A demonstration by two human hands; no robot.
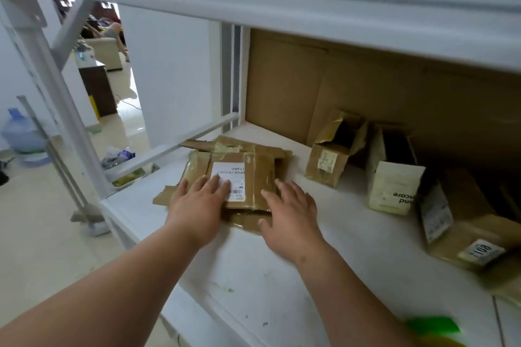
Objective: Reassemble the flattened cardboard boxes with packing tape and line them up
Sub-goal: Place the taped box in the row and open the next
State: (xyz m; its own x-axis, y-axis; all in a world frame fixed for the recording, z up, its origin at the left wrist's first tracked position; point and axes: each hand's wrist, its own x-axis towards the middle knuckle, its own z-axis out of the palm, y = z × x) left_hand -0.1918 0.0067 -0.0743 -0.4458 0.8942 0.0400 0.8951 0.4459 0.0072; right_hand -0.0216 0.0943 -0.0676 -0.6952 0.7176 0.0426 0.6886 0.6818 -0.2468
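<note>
A white shelf (pixel 352 256) with scuffs and small marks on its surface carries everything here. The landmark is the stack of flattened cardboard boxes (pixel 239 175), lying flat near the shelf's left edge with a white label on top. Right of the stack, toward the back, a small brown box (pixel 332 155) stands tilted with its flaps open. Further right stands a cream-sided box (pixel 394 186) with an open top. Beyond that, at the shelf's right end, lie larger brown boxes (pixel 473 234) bearing labels. Nearer the front than the stack, at the lower right, lies a blurred green object (pixel 431 325).
</note>
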